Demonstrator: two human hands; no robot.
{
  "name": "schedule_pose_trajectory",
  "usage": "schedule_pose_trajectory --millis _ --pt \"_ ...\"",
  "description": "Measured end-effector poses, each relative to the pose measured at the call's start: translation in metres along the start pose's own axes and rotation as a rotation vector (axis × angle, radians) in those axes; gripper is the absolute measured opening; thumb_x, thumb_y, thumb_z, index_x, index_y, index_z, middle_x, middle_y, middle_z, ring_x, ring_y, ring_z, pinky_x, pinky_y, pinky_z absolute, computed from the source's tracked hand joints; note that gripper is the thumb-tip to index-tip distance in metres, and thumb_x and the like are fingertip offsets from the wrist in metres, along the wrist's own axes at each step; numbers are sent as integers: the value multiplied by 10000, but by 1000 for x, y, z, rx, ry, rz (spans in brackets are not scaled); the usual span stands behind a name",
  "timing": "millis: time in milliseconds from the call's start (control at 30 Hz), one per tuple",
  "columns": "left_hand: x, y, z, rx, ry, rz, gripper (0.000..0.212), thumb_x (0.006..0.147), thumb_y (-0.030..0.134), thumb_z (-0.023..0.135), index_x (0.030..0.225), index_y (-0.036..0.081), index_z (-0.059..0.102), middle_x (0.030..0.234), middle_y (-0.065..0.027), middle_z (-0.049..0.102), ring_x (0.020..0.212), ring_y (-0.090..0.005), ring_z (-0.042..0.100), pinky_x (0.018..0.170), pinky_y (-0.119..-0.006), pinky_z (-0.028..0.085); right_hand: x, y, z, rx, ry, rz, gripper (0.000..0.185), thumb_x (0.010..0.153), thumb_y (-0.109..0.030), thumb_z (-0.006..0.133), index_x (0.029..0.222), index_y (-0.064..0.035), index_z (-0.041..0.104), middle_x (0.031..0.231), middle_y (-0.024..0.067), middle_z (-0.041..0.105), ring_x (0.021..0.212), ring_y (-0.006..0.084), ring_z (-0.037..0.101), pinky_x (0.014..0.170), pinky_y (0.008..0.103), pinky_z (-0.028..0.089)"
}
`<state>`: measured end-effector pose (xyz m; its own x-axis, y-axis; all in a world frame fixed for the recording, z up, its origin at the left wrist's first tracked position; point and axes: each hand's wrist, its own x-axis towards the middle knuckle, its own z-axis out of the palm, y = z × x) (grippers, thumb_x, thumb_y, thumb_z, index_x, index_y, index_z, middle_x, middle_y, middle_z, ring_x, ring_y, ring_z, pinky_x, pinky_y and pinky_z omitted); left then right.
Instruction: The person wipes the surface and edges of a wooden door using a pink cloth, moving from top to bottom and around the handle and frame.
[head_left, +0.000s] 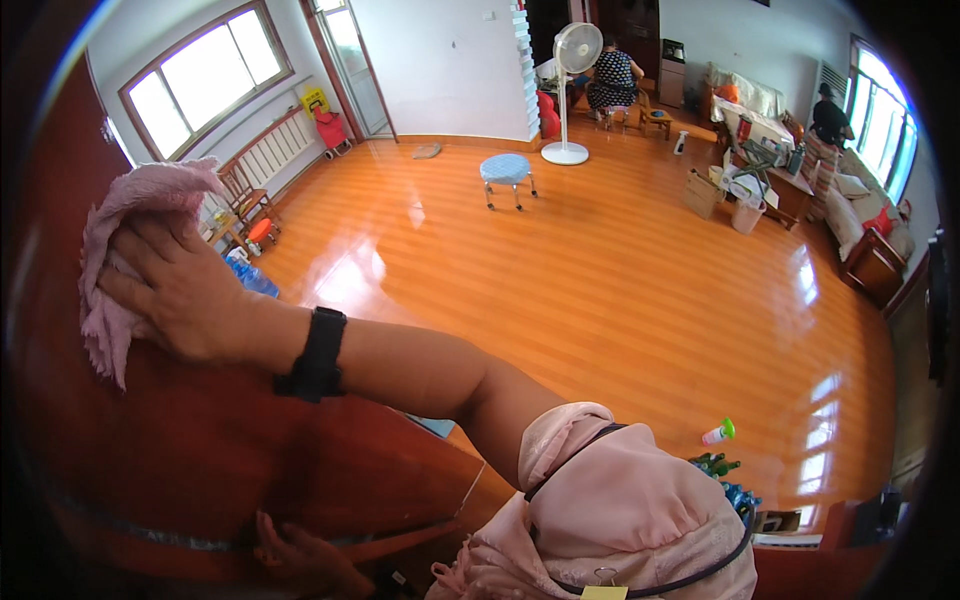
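My right hand (172, 289) is stretched out to the left, with a pink cloth (112, 330) under its palm and fingers. It presses the cloth against a large, glossy reddish-brown wooden panel (187, 427). A black band circles that wrist, and a pale pink sleeve covers the upper arm. Low in the picture, my left hand (307, 559) is in shadow beside the panel's lower edge, with its fingers apart and nothing seen in it. Whether it touches the wood cannot be told.
A blue round stool (505, 169) and a white standing fan (565, 154) stand on the wooden floor. Bottles (739, 495) and a green-topped bottle (718, 432) are at lower right. Two people (615, 75) are at the back. A carton (703, 193) and bucket (747, 215) stand by a table.
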<state>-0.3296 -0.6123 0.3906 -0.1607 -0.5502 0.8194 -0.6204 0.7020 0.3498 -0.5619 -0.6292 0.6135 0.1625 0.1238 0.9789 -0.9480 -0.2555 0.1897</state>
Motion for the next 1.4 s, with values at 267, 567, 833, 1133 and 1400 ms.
schedule_pose_trajectory --millis 267,567,833,1133,1400 --pt "6 -25 8 -95 96 51 321 907 227 377 1080 -8 511 1144 -179 489 1039 -289 468 895 -390 359 -208 -63 -51 219 -847 172 422 785 -291 478 1144 -70 489 1162 141 458 1084 300 414 939 425 285" --pt "-7 -12 -22 226 -91 -121 312 894 238 401 1014 -7 552 1095 -172 529 994 -264 494 890 -362 366 50 -17 2 -92 -104 13 446 795 -343 475 1162 -89 455 1051 185 492 913 342 471 778 470 324" --pt "-16 -27 -14 -378 49 -262 209 833 54 421 952 -22 576 1010 -156 560 935 -256 522 817 -329 420 -20 -67 1 -93 -336 -307 399 773 -351 490 1081 -100 530 1032 90 515 969 266 461 833 461 357" --pt "-33 -42 1 -479 -12 -148 175 799 20 448 903 -15 585 909 -138 571 822 -237 550 734 -305 451 40 -25 -12 172 -398 -385 481 716 -337 517 1137 -104 490 1096 115 516 1018 290 470 871 417 334" --pt "-39 -22 8 -541 -180 -191 162 807 44 466 907 3 588 841 -121 571 751 -233 558 700 -294 446 136 37 18 -191 62 -287 582 742 -323 539 1224 -31 395 1103 195 457 962 357 431 843 441 312"
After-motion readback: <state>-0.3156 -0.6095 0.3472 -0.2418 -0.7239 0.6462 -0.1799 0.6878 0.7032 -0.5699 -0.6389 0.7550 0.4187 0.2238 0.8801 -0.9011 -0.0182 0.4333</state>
